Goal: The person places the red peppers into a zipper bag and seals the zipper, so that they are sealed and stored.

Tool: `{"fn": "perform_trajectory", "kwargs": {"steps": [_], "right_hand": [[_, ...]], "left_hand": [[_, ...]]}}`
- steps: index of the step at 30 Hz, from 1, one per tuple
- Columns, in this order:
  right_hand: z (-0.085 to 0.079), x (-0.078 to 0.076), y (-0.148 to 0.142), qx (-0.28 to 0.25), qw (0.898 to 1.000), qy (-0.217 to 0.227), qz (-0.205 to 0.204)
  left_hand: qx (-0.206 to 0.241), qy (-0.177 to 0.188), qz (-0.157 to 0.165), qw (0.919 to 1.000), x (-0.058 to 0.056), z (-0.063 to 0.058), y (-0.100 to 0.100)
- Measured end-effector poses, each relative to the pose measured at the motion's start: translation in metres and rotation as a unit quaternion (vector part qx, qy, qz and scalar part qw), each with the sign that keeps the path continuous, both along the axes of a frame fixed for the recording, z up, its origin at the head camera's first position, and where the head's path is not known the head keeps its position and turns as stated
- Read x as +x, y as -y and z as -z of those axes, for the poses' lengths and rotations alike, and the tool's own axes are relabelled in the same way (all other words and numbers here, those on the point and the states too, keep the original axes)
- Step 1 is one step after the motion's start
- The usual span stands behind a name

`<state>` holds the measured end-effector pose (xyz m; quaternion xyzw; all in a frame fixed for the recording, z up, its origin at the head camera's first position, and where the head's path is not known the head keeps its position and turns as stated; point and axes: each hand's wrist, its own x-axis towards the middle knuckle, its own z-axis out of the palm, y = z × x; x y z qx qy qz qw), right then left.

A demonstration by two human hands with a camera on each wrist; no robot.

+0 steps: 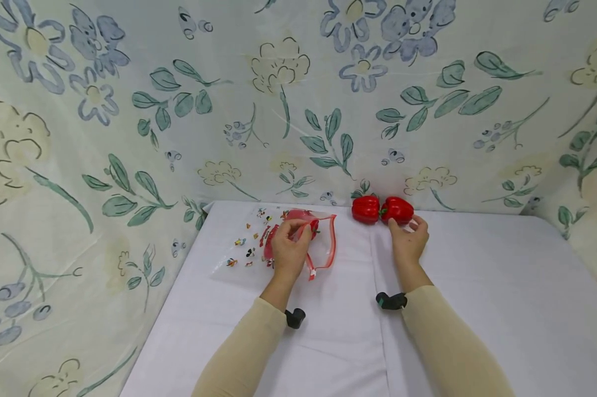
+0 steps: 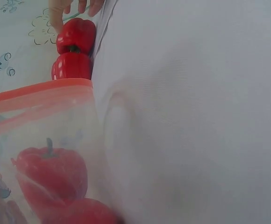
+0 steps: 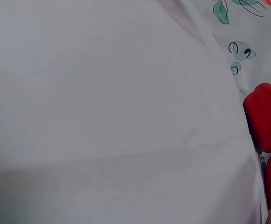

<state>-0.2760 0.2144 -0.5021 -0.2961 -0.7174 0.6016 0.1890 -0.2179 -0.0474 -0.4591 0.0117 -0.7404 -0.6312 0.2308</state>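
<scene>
My left hand (image 1: 290,248) pinches the red-edged mouth of a clear zip bag (image 1: 234,259) printed with small cartoon figures. Inside the bag lie red bell peppers (image 2: 53,172), blurred by the plastic; one has its stem toward the opening. Two more red bell peppers sit side by side at the table's back edge, a left one (image 1: 365,209) and a right one (image 1: 398,209), with their stem ends meeting. The right hand (image 1: 410,240) holds the right pepper by its outer end, thumb on the near side and fingers around the far right.
A white cloth covers the table (image 1: 477,309), with a crease running front to back between the arms. Directly behind the peppers hangs a floral curtain (image 1: 278,110). A red slider (image 1: 312,272) hangs at the near corner of the bag's mouth.
</scene>
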Motion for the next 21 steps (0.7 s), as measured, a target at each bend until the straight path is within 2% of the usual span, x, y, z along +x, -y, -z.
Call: {"fn": "perform_trajectory", "kwargs": {"steps": [4,14,21], "right_hand": [[0.003,-0.011,-0.006,-0.015,0.999,0.023,0.021],[0.000,-0.029,-0.007,-0.029,0.998,0.062,-0.004],[-0.002,-0.034,-0.005,-0.027,0.995,0.091,-0.008]], "left_hand": [[0.002,0.000,0.003,1.0000,-0.001,0.000,0.000],[0.005,0.006,0.008,0.9999,0.000,0.000,0.002],[0.013,0.007,0.010,0.9998,0.000,0.000,0.002]]}}
